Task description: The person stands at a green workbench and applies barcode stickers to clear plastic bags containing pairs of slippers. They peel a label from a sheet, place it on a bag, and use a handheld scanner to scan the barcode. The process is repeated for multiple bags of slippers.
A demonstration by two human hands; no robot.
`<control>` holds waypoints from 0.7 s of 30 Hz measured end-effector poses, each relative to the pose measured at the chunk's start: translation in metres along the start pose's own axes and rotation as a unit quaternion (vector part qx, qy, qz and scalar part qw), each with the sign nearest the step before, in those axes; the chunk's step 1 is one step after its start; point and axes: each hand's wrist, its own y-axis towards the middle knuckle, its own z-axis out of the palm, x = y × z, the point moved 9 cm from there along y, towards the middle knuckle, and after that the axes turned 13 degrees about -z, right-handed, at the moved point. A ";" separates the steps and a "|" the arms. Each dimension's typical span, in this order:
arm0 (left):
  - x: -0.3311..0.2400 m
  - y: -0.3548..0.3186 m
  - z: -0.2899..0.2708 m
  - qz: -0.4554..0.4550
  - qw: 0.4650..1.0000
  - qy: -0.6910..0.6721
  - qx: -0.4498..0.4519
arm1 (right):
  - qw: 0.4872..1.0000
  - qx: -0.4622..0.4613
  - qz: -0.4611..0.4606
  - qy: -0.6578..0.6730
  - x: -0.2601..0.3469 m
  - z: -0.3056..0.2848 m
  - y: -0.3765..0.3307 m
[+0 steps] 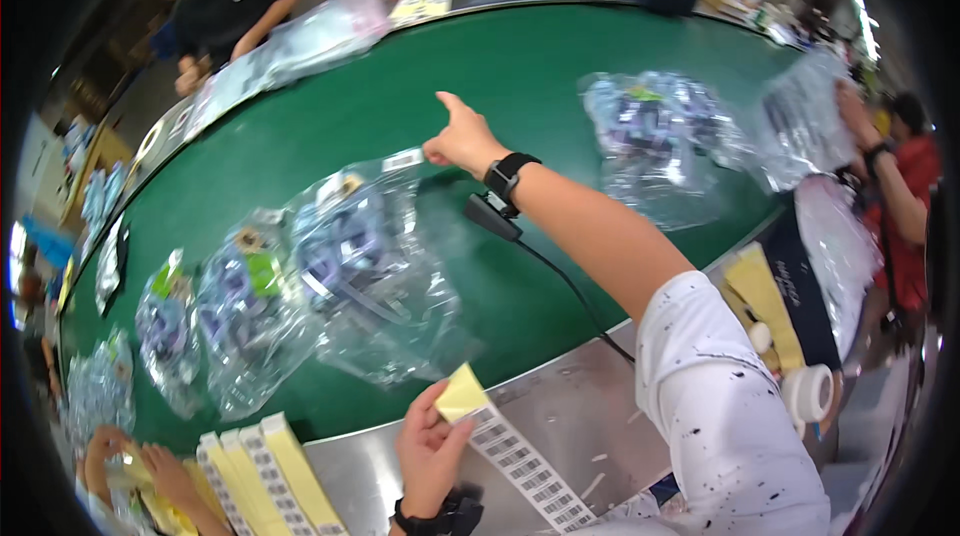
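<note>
A broad green tabletop, matte and curved by the lens, carries several crinkled clear plastic bags. The largest bag lies near the tabletop's near edge, glossy and wrinkled, with purple and white items inside; smaller bags sit beside it toward the left end. The right hand stretches out over the middle of the tabletop, arm nearly straight, its grip mostly closed on nothing, forefinger extended and the heel of the hand just at the large bag's far corner. A black wristband circles that wrist. The left hand rests over the steel ledge at the near edge, its grip pinching a strip of barcode labels with a yellow backing tab between thumb and fingers.
</note>
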 end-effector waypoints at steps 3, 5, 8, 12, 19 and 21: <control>0.002 -0.008 0.020 -0.032 0.996 0.027 0.081 | 0.981 -0.022 -0.084 -0.172 0.007 -0.085 0.015; 0.008 -0.013 0.029 -0.035 0.994 -0.001 0.104 | 0.925 -0.070 -0.147 -0.343 0.008 -0.167 0.012; 0.015 -0.012 0.031 -0.023 0.993 -0.016 0.111 | 0.855 -0.215 -0.119 -0.456 -0.024 -0.303 -0.037; 0.023 0.004 0.030 -0.026 0.993 0.023 0.116 | 0.929 -0.169 -0.023 -0.327 -0.088 -0.356 -0.080; 0.009 -0.011 0.006 0.034 0.998 0.053 0.024 | 0.972 0.047 -0.192 -0.125 0.066 -0.063 -0.117; 0.008 -0.008 0.007 0.038 0.998 0.044 0.019 | 0.914 0.051 -0.367 -0.167 0.147 -0.032 -0.172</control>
